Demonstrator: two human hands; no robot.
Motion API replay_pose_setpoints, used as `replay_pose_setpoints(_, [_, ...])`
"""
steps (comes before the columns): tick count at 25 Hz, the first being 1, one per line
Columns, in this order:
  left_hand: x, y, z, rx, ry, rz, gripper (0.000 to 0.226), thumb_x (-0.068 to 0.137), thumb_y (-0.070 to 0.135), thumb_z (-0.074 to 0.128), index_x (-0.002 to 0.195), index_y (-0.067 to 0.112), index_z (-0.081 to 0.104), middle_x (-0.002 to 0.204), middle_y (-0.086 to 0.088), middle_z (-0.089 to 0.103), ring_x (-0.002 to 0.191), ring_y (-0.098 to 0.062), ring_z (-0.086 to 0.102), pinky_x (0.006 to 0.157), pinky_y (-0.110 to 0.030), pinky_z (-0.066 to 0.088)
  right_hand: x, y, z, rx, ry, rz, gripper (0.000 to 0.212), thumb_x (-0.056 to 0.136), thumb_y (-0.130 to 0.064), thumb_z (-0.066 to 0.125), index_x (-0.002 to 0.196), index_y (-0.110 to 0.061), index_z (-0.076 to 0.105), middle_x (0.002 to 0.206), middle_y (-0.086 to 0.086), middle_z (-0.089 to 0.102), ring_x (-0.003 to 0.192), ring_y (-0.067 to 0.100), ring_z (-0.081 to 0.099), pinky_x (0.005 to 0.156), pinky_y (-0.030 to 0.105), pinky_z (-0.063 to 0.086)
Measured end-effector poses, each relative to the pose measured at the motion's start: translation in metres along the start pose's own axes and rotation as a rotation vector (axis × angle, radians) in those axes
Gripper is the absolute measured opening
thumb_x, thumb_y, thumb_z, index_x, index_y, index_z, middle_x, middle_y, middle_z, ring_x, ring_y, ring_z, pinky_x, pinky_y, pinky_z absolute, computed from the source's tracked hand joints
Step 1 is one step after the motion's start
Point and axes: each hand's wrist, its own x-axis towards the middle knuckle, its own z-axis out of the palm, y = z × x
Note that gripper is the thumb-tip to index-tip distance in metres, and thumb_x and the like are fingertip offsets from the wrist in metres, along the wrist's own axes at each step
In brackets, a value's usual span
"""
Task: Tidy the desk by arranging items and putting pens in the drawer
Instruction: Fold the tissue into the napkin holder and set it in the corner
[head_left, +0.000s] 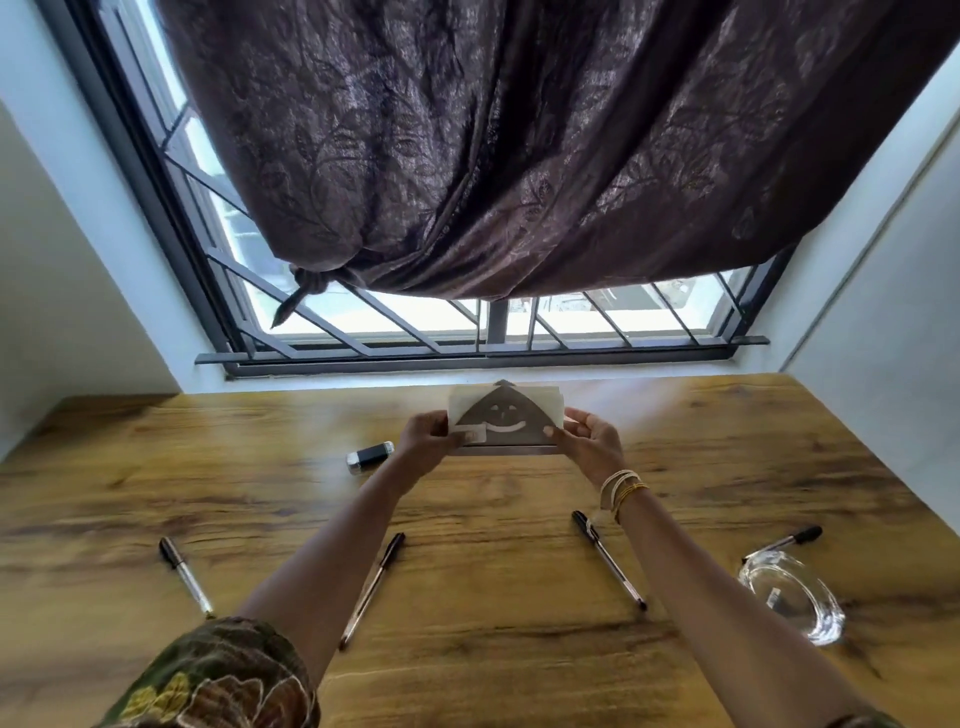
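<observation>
A metal napkin holder (506, 423) with a smiley cut-out and white napkins stands upright at the far middle of the wooden desk (493, 649). My left hand (428, 439) grips its left end and my right hand (589, 441) grips its right end. Several black-capped pens lie on the desk: one at the left (184, 574), one beside my left forearm (371, 590), one beside my right forearm (608, 558), and one at the right (792, 540) partly behind a glass dish.
A small black and silver USB stick (370, 456) lies left of the holder. A clear glass dish (792, 597) sits near the desk's right edge. Behind the desk are a barred window (488, 332) and a knotted dark curtain (519, 156). No drawer is in view.
</observation>
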Motion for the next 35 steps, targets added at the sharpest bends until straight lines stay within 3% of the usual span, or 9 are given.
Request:
replay_pose_setpoints(4, [-0.025,0.005,-0.033,-0.027,0.077,-0.019,0.016,0.085,0.007,0.069,0.097,-0.003,0.068,0.074,-0.008,0.059,0.066,-0.016,0.051,0.055,-0.018,0.040,0.005,-0.018,0.036,0.036,-0.129,0.018,0.060,0.076,-0.007,0.076,0.128,0.003,0.049,0.114,0.017,0.063,0.102,0.029,0.062,0.084,0.035,0.054])
replay_pose_setpoints(6, [-0.045,0.001,-0.053,-0.112,0.167,-0.070,0.013,0.077,0.016,0.076,0.085,0.008,0.070,0.074,-0.009,0.059,0.068,-0.019,0.051,0.060,-0.026,0.041,0.006,-0.025,0.065,0.034,-0.200,0.029,0.057,0.076,-0.004,0.076,0.126,0.005,0.051,0.108,0.015,0.064,0.101,0.029,0.062,0.094,0.042,0.051])
replay_pose_setpoints(8, [-0.066,-0.006,-0.074,-0.170,0.246,-0.115,0.033,0.066,0.028,0.079,0.086,0.003,0.071,0.081,-0.012,0.059,0.077,-0.020,0.051,0.070,-0.034,0.040,0.004,-0.030,0.096,0.010,-0.279,0.015,0.053,0.075,-0.005,0.077,0.122,0.004,0.055,0.103,0.012,0.066,0.101,0.028,0.063,0.095,0.042,0.051])
replay_pose_setpoints(13, [-0.119,-0.027,-0.129,-0.160,0.472,-0.208,0.021,0.080,0.016,0.075,0.097,0.004,0.072,0.080,-0.007,0.061,0.074,-0.018,0.052,0.064,-0.029,0.042,-0.019,-0.035,0.183,-0.021,-0.421,-0.013,0.013,0.085,-0.010,0.067,0.098,-0.006,0.067,0.085,0.007,0.066,0.087,0.026,0.063,0.083,0.040,0.054])
replay_pose_setpoints(16, [-0.143,-0.041,-0.162,-0.224,0.674,-0.271,0.030,0.071,0.021,0.079,0.093,0.002,0.072,0.075,-0.008,0.063,0.070,-0.018,0.055,0.065,-0.032,0.047,-0.038,-0.039,0.244,-0.012,-0.454,0.097,0.019,0.093,-0.013,0.058,0.104,0.000,0.065,0.078,0.005,0.057,0.071,0.018,0.056,0.067,0.032,0.053])
replay_pose_setpoints(19, [-0.150,-0.057,-0.201,-0.292,0.887,-0.338,0.014,0.079,0.009,0.076,0.090,0.005,0.069,0.068,-0.005,0.061,0.061,-0.017,0.054,0.061,-0.031,0.048,-0.062,-0.037,0.307,0.058,-0.543,0.261,0.012,0.094,-0.009,0.053,0.088,-0.003,0.062,0.079,0.007,0.054,0.076,0.022,0.054,0.084,0.041,0.051])
replay_pose_setpoints(24, [-0.150,-0.100,-0.288,-0.166,1.101,-0.405,0.018,0.073,0.027,0.080,0.077,0.012,0.072,0.067,-0.002,0.068,0.065,-0.022,0.060,0.066,-0.036,0.053,-0.089,-0.025,0.421,0.009,-0.650,0.308,0.016,0.091,0.004,0.046,0.086,-0.003,0.060,0.070,0.009,0.058,0.054,0.016,0.059,0.056,0.025,0.048])
replay_pose_setpoints(26, [-0.147,-0.115,-0.327,-0.140,1.162,-0.433,0.016,0.072,0.030,0.080,0.075,0.020,0.067,0.066,0.001,0.066,0.067,-0.024,0.062,0.069,-0.035,0.052,-0.093,-0.021,0.461,-0.037,-0.669,0.323,0.021,0.090,0.003,0.046,0.079,-0.009,0.060,0.069,0.009,0.060,0.044,0.010,0.060,0.046,0.020,0.047])
replay_pose_setpoints(35, [-0.107,-0.165,-0.424,-0.135,1.289,-0.505,0.019,0.076,0.030,0.074,0.086,0.013,0.072,0.083,-0.004,0.072,0.070,-0.023,0.062,0.067,-0.031,0.050,-0.059,-0.004,0.539,-0.077,-0.497,0.264,0.026,0.086,0.004,0.041,0.079,-0.010,0.062,0.071,0.008,0.063,0.062,0.018,0.062,0.055,0.024,0.049])
